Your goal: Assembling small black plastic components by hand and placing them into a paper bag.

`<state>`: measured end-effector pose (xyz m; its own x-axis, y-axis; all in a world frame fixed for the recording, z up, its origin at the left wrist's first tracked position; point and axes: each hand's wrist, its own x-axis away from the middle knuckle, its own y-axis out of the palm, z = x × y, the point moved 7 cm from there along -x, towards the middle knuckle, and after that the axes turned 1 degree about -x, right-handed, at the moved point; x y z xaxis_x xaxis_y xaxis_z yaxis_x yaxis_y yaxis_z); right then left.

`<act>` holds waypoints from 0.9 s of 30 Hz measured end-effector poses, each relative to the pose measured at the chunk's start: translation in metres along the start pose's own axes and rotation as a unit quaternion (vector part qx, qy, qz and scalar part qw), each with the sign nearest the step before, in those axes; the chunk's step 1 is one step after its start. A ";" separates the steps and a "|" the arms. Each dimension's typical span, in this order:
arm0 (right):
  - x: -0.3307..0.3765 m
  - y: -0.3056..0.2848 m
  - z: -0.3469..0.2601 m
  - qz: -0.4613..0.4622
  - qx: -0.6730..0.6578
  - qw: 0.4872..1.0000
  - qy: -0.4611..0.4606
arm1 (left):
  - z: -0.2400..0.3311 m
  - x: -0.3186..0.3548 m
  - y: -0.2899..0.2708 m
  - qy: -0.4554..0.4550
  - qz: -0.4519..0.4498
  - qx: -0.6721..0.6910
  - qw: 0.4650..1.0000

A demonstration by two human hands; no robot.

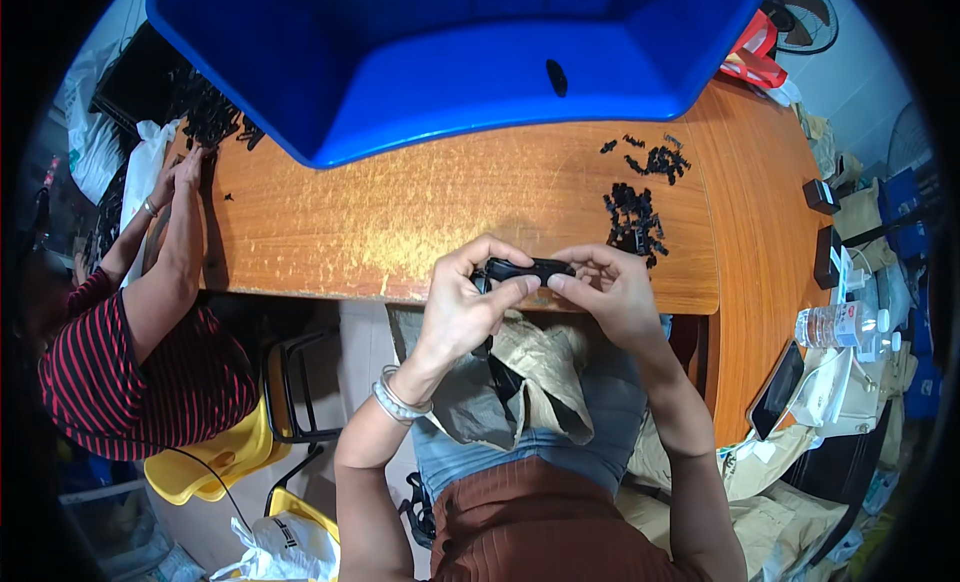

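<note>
The person holds a small black plastic part (527, 270) in both hands, just above the near edge of the brown wooden surface (400, 212). The left hand (462, 304) has its fingers curled shut around the left end of the part. The right hand (608, 292) pinches the right end with its fingertips closed on it. Holding it from both ends keeps the part steady and close to the eyes, so it is easy to see.

A little pile of small black pieces (636, 220) lies on the surface just past the right hand, near enough to reach. More of these bits (660, 162) lie a bit farther back. A big blue tub (450, 62) sits at the far side of the surface, well apart from the hands. One dark piece (556, 77) lies inside it.

A tan cloth bag (545, 367) rests on the person's lap, right under the hands.

At the left, another person in a red striped shirt (120, 372) has a hand (180, 172) at a heap of black parts (205, 112). A clear water bottle (840, 325) lies on its side at the right.
</note>
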<state>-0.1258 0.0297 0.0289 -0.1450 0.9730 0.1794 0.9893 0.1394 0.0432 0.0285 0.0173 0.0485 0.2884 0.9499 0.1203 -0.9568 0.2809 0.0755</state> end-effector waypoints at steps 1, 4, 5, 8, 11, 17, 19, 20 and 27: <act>0.001 0.005 -0.004 -0.002 0.010 1.000 0.013 | 0.001 0.002 -0.003 0.001 -0.004 0.002 1.000; 0.002 0.013 -0.001 -0.027 -0.001 0.999 -0.021 | 0.000 0.013 -0.014 -0.035 -0.018 -0.003 0.999; 0.003 0.016 -0.006 -0.072 0.064 0.993 -0.065 | 0.002 0.019 -0.018 -0.068 -0.034 -0.038 0.996; 0.000 0.003 -0.004 -0.066 0.101 0.985 -0.123 | 0.011 0.032 -0.019 0.112 -0.143 -0.321 0.930; -0.005 -0.025 -0.009 0.034 0.048 0.990 -0.127 | -0.035 0.051 -0.004 0.037 -0.274 -0.550 0.788; 0.002 -0.111 -0.043 0.306 0.103 0.924 -0.206 | -0.013 0.030 0.014 0.129 -0.228 -0.489 0.832; -0.015 -0.123 -0.041 0.300 0.142 0.923 -0.194 | -0.001 0.004 0.021 0.162 -0.204 -0.426 0.866; -0.030 -0.128 -0.036 0.287 0.177 0.925 -0.175 | 0.001 -0.015 0.024 0.155 -0.189 -0.400 0.884; -0.125 -0.099 -0.022 0.148 0.567 0.749 -0.310 | 0.007 -0.173 0.026 0.248 0.047 -0.463 0.850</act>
<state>-0.2059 -0.1096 0.0240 -0.2283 0.8416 -0.4894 0.4053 -0.3749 -0.8338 -0.0463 -0.1410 0.0367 0.3779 0.8499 -0.3672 -0.6605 -0.0305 -0.7502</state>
